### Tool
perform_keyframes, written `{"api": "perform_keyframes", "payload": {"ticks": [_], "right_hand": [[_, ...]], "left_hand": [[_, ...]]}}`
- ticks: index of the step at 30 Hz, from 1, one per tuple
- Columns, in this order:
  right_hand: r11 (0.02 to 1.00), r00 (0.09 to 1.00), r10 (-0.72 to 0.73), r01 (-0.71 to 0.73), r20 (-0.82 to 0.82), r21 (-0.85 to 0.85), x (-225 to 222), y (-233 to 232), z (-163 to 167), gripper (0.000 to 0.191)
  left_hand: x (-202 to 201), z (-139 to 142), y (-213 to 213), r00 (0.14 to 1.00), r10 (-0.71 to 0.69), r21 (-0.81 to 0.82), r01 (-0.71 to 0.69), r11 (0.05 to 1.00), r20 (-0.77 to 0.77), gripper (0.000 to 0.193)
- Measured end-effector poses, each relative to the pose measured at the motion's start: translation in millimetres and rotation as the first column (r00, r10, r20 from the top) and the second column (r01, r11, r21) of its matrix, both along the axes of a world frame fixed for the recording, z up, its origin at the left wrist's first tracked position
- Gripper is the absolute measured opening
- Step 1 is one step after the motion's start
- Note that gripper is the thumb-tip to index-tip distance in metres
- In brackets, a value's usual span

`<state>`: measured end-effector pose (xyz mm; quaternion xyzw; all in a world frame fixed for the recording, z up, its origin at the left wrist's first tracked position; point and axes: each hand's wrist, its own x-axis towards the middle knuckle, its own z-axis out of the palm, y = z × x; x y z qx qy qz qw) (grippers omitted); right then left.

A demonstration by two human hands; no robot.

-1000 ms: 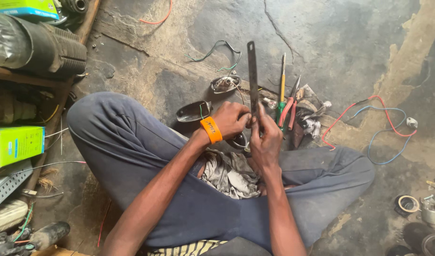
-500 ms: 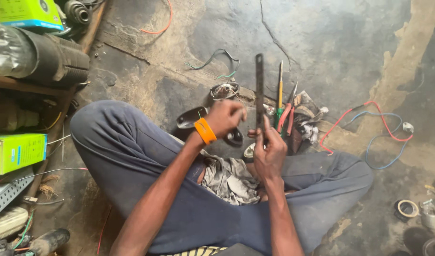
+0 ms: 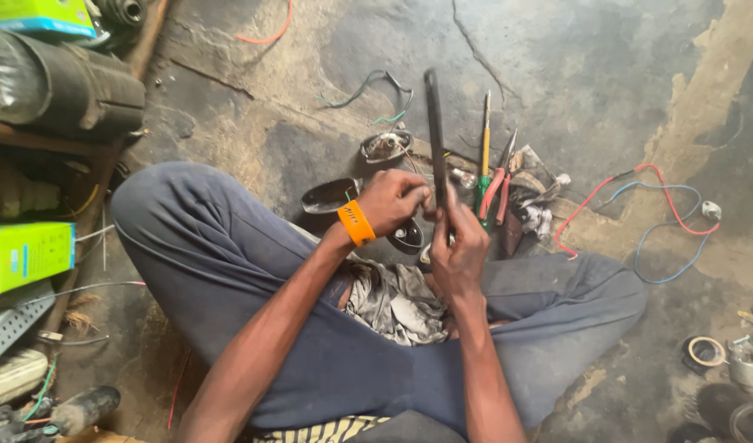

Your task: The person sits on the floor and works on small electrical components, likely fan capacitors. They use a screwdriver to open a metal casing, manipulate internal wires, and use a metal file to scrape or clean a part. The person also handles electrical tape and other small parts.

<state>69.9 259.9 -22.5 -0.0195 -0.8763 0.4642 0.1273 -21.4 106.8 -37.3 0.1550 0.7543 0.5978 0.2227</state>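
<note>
the right hand [image 3: 458, 250] has its fingers closed round the lower end of a long dark bar [image 3: 434, 131], holding it upright over the lap, above the floor [image 3: 327, 49]. the left hand [image 3: 397, 201], with an orange band [image 3: 357, 223] at the wrist, pinches shut on something small against the bar's base; what it is cannot be told. pliers [image 3: 498, 187] and a screwdriver [image 3: 485, 148] lie just beyond, a rag [image 3: 397, 299] in the lap. to do this well, it looks best to keep the bar steady and vertical, and work close to the gripped end with the pinching fingers.
</note>
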Motion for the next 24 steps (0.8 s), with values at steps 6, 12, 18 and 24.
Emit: {"api": "perform_keyframes", "payload": {"ticks": [6,12,18,24], "right_hand": [[0.978,0.998,-0.062,0.058,-0.015,-0.199,0.3,10.0,3.2,0.051],[0.998,1.000,-0.006,0.008,-0.021,0.068,-7.6,7.5,4.8,0.048],[0.999,0.998,0.011,-0.008,-0.059,0.046,-8.7,-0.8,-0.3,0.047],[0.998,0.994,-0.013,0.007,0.106,0.062,0.8,-2.5,-5.7,0.044]], "left_hand": [[-9.3,11.1,0.5,0.998,0.006,-0.147,-0.016,0.989,-0.067,0.027],[2.7,8.2,6.7,0.993,-0.022,-0.080,0.012,0.997,-0.116,0.024],[4.1,4.6,6.9,0.993,-0.036,-0.082,0.028,0.996,-0.108,0.023],[-4.5,11.9,-0.2,0.998,0.057,-0.016,-0.057,0.998,-0.006,0.025]]}}
